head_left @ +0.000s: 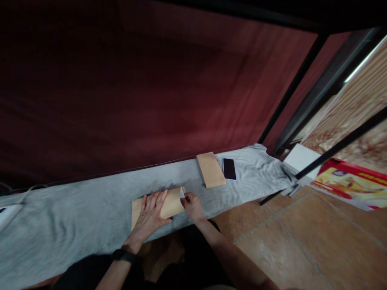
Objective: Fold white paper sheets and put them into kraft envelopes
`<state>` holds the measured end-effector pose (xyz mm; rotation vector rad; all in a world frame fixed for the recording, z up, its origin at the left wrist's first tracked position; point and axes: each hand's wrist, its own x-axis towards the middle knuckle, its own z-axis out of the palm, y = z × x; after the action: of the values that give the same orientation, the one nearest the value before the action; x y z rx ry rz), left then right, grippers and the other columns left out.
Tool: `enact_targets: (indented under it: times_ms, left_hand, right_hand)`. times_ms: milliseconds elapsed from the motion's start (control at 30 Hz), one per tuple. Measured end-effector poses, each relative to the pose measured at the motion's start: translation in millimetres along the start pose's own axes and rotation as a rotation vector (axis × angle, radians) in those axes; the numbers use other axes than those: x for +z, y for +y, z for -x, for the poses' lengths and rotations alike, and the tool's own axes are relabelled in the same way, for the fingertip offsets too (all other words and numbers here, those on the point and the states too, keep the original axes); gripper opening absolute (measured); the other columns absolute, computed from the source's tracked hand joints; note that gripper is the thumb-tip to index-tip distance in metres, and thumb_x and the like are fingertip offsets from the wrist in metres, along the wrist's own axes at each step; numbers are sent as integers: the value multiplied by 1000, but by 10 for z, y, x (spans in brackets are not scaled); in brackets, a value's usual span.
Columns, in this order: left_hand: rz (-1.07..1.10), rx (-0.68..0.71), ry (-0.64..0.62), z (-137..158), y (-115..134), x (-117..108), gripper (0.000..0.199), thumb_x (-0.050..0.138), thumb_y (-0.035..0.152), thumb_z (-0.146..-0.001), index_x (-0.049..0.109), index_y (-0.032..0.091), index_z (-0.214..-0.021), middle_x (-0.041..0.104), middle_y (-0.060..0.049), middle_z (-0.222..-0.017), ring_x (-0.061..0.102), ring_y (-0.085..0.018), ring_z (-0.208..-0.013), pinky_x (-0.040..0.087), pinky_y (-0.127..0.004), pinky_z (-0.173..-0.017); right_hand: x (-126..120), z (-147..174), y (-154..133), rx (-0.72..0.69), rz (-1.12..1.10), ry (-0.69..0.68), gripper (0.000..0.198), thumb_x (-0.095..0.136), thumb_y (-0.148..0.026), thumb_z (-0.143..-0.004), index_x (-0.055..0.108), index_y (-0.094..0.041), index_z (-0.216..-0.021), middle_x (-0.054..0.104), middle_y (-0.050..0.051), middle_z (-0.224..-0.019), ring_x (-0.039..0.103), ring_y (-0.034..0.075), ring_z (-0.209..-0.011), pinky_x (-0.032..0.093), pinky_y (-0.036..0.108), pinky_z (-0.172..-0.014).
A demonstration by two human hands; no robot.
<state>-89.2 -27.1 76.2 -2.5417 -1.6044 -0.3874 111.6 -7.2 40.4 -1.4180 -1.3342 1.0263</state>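
Note:
A flat kraft-brown paper packet (172, 203) lies lengthwise on the grey cloth, near its front edge. Whether it is an envelope or a booklet I cannot tell. My left hand (151, 213) rests flat on top of it, fingers spread, with a dark band on the wrist. At the packet's right end, my right hand (192, 205) has its fingertips pinched at a small white paper flap (182, 193) that stands up from the corner. Further right, a second brown paper packet or stack (211, 170) lies apart from both hands.
A phone (229, 168) with a dark screen lies right of the second packet. Grey cloth (90, 201) covers the narrow bench, against a dark red panel (169, 100). A white device (9, 214) sits far left. Black metal bars (294, 86) and a red-yellow box (350, 183) stand right.

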Motion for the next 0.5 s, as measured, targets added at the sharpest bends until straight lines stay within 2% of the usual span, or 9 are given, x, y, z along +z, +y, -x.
enact_targets:
  times_ms: [100,233,300,367,433,500]
  left_hand:
    - [-8,22,6,-2,-1,1,107,75,48,-71,18,19,-157,46,-21,-146,39,-39,-139,20,-62,-117]
    - [-15,45,15,-19,-4,1,107,75,50,-71,19,19,-157,46,-21,-147,38,-38,-141,19,-61,-118]
    - [-11,63,9,-36,-25,15,108,75,50,-71,18,20,-158,46,-21,-148,37,-38,-142,18,-62,-118]
    - [0,88,0,-55,-62,37,109,76,50,-71,18,20,-158,42,-21,-152,32,-39,-145,16,-63,-118]
    - [25,94,-6,-65,-96,63,107,77,47,-71,19,22,-158,34,-21,-158,26,-39,-148,14,-64,-119]
    - [83,58,-7,-52,-99,94,102,76,44,-72,23,24,-157,27,-19,-162,21,-40,-150,13,-65,-119]
  right_hand:
    - [-20,28,-28,28,5,41,16,60,-11,-75,62,-22,-86,67,-1,-78,63,16,-72,45,25,-65]
    - [-18,23,-14,101,-160,90,47,62,-8,-68,56,-23,-113,62,-7,-72,62,16,-68,45,25,-64]
    - [4,-11,26,149,-249,80,54,64,-9,-64,57,-22,-116,60,-9,-67,60,16,-63,45,25,-62]
    - [29,-56,76,197,-327,43,38,64,-12,-62,65,-19,-98,60,-7,-62,58,15,-58,46,25,-58]
    - [43,-93,124,232,-396,13,15,64,-17,-61,65,-18,-76,61,-4,-58,56,15,-54,45,25,-54]
    - [40,-109,163,237,-443,19,7,66,-21,-60,63,-17,-65,61,-3,-54,55,15,-51,45,25,-52]
